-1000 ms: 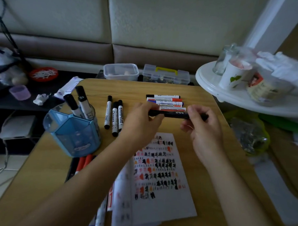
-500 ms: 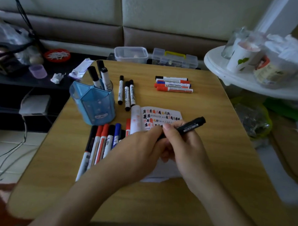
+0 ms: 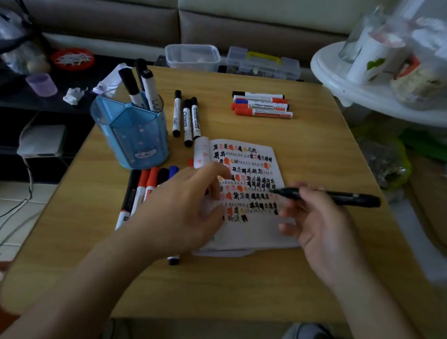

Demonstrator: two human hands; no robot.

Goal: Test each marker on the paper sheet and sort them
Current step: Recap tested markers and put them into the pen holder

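In the head view, my right hand point(image 3: 320, 224) grips a black marker point(image 3: 344, 198), its uncapped tip pointing left just over the paper sheet point(image 3: 256, 155), which is full of black and orange test marks. My left hand point(image 3: 187, 208) lies palm down on the sheet's left edge with bent, blurred fingers; whether it holds the cap is unclear. A row of red, black and blue markers point(image 3: 142, 189) lies partly under that hand. Three black markers point(image 3: 186, 116) lie beyond the sheet. Several red, blue and black markers point(image 3: 261, 105) are grouped at the far right.
A blue pen holder point(image 3: 131, 134) with black markers point(image 3: 134, 86) stands left on the wooden table point(image 3: 320, 153). Two clear plastic boxes point(image 3: 192, 56) sit past the far edge. A white round table point(image 3: 348, 90) with cups and jars overhangs the right corner.
My hands have separated: the right drew the black marker to the right and swung its tip over the sheet, while the left dropped onto the sheet's left edge. The camera tilted down.
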